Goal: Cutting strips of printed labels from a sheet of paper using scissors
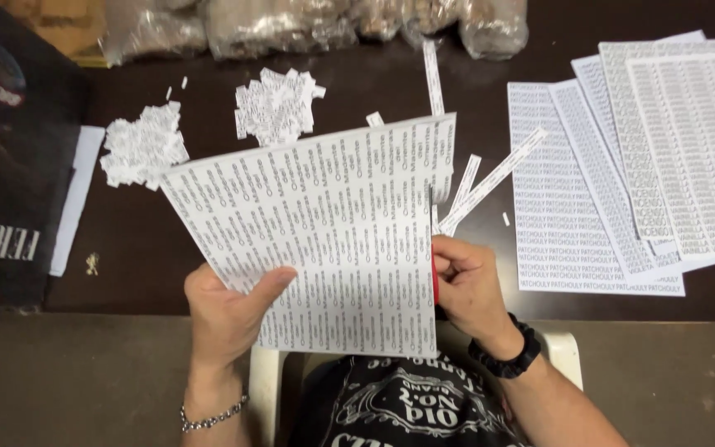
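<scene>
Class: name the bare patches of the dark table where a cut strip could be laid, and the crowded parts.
Bare dark brown table lies between the left pile of white paper snippets and the near edge. The right side is crowded with overlapping printed white sheets; loose cut strips fill the middle.

Views: one, head-worn, looking steeply down and forward over the wearer's chest onto a dark surface [357,91]. Range: close, with both forearms entering from the bottom edge and the surface's far side near the top. Shared field: none, single view.
</scene>
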